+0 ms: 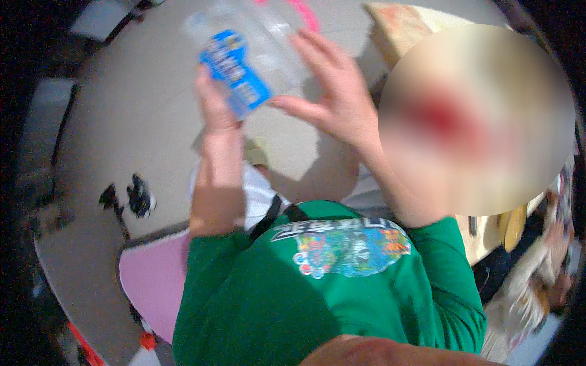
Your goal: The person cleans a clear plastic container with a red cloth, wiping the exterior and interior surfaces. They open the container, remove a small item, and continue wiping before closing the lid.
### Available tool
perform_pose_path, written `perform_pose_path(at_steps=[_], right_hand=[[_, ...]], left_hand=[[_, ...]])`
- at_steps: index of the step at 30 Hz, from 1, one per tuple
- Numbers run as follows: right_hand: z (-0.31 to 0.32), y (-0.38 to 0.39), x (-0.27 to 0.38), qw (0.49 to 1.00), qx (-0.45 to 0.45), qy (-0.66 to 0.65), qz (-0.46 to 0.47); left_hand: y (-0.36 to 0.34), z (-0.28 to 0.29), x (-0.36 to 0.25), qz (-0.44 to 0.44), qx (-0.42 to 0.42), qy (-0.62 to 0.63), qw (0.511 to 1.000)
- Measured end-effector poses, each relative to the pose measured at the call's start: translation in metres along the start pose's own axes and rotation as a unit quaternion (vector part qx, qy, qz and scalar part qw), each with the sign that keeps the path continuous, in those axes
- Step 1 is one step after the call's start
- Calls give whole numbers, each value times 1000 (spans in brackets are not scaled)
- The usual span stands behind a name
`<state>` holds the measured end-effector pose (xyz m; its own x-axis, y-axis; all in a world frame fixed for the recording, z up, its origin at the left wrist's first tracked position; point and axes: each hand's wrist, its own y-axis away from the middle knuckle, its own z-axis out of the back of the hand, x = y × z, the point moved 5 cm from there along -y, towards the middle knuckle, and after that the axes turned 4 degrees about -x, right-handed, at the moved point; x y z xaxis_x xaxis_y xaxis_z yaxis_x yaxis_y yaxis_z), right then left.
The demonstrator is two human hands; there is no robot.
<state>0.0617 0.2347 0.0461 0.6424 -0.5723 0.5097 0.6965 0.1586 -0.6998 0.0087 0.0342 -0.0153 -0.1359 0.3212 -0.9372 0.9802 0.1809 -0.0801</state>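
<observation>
My left hand (213, 100) grips a clear plastic package (271, 46) with a bright blue label (232, 70), held above the floor in front of me. My right hand (323, 91) is beside it on the right with fingers spread, its fingertips near or touching the plastic's right side; I cannot tell whether they touch. A pink curved piece (305, 12) shows at the top edge, beside or behind the plastic.
A pale table (485, 235) stands on my right, largely hidden by a blurred circle, with a dark slim item and a yellow object. A pink seat (146, 274) is at lower left. Dark objects (139, 195) are at left; clothing shows at far right.
</observation>
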Motion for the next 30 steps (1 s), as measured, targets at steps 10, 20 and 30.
perform_pose_path(at_steps=[10,20,30], right_hand=[[-21,4,-13,981,-72,-68,-165],[38,-7,2,920,15,-54,-387],[8,-5,-38,873,-24,-304,-380]], left_hand=[[-4,-6,-24,-10,-94,25,995],[12,-32,3,-64,72,71,993],[13,-35,13,-47,91,62,993]])
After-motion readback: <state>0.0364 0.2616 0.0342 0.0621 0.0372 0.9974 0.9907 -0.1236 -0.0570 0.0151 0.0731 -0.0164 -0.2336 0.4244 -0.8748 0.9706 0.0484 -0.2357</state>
